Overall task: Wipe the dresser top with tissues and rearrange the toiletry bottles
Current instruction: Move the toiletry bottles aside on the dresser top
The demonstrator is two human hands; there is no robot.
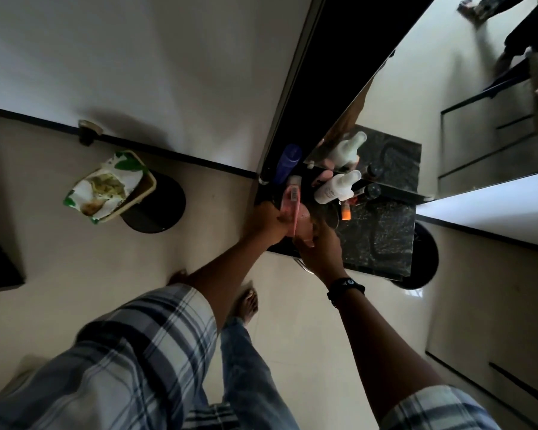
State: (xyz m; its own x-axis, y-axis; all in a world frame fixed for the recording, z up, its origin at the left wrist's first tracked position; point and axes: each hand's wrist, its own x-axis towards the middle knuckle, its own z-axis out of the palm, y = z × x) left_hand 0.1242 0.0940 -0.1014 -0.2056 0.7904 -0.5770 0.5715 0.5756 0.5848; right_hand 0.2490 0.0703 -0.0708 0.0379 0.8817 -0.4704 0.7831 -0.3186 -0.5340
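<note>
Left grip (pixel 269 218) clenched round a pink bottle (pixel 291 197), just left of the white spray bottle (pixel 339 186), at the dark worktop (pixel 382 240) edge. Your right grip (pixel 320 249) sits nearer you than the white spray bottle, close against the left grip; grasping or not, cannot tell. Blue bottle (pixel 288 162) farther left of it; orange-capped tube (pixel 345 212) just beside it.

Dresser top (pixel 382 231) polished speckled stone; floor (pixel 298 305) glossy tile.

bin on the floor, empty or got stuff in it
Not empty: a crumpled green-and-white packet sticks out over the rim of the beige bin.
</note>
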